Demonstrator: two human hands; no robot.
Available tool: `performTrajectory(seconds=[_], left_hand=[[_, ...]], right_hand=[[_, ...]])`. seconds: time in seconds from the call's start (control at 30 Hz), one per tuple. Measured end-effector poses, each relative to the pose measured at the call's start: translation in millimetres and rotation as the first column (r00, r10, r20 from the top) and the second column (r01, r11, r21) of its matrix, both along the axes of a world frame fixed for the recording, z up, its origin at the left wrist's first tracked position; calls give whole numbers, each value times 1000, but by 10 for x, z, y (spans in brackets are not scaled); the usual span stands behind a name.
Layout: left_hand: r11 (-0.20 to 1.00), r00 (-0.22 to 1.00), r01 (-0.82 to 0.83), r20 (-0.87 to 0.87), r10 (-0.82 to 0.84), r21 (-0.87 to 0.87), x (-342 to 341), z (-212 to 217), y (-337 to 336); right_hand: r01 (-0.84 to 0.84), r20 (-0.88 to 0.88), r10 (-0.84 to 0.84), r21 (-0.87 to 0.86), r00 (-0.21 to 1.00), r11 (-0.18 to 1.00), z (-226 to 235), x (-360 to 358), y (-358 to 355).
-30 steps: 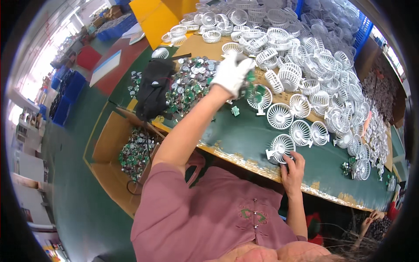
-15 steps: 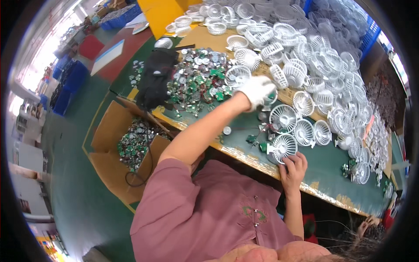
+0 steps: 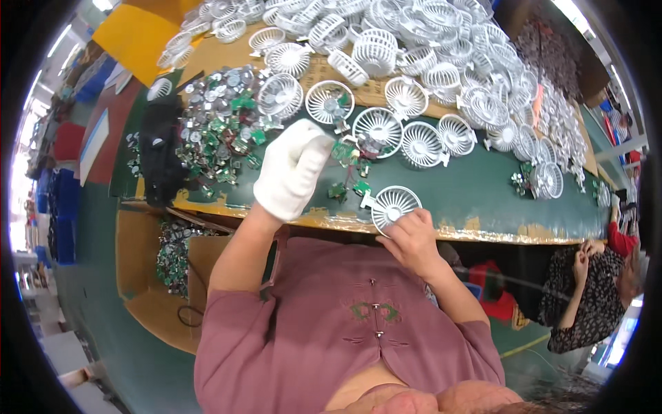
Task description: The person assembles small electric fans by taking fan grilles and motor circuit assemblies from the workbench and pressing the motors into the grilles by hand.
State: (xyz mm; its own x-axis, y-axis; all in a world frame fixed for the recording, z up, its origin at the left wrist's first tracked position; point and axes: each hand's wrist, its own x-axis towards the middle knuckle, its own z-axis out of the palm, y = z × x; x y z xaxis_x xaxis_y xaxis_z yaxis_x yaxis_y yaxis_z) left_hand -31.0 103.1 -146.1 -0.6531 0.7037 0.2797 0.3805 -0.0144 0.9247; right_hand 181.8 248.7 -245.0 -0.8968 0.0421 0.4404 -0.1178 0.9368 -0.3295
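Observation:
My left hand (image 3: 293,169), in a white glove, is above the bench near its front edge, with fingers curled closed. Right beside its fingertips is a green circuit board (image 3: 343,151) with thin wires; whether the hand grips it I cannot tell. My bare right hand (image 3: 412,241) pinches the rim of a white fan grille (image 3: 395,205) at the bench edge. The grille is round and ribbed, with a small tab toward the left. Just left of it lie small green boards (image 3: 338,192). Behind are more fan grilles (image 3: 378,131), one with a green part inside.
A heap of small motors with green boards (image 3: 217,131) lies on the left of the bench, beside a black cloth item (image 3: 162,148). White grilles (image 3: 414,27) are piled along the back. Below left stands an open cardboard box (image 3: 141,303) of similar parts. Another person (image 3: 589,293) sits at right.
My left hand has drawn back from the grilles toward me, its fingers curled. The right hand keeps its hold on the fan grille. The head view has turned and shifted.

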Motion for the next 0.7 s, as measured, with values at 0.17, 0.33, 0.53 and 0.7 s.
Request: performTrajectory(seconds=[0.17,0.33,0.53,0.7], left_hand=[[981,949,163,-288,-126,109,330,-322,-55],[866,879,450,-276,-388,216,737,-417,122],[854,887,455,-216,-409,253,803,-505,-9],[840,769,533,-471,-433,99,578,-585,-52]], right_hand=[[28,-112,-41,-117,993,993,120,-43,50],[23,20,-18,-326,1000,945,210,-61,7],[63,97,1,-655,995,753,268,-20,0],[148,189,22,-831,982,535,378,27,76]])
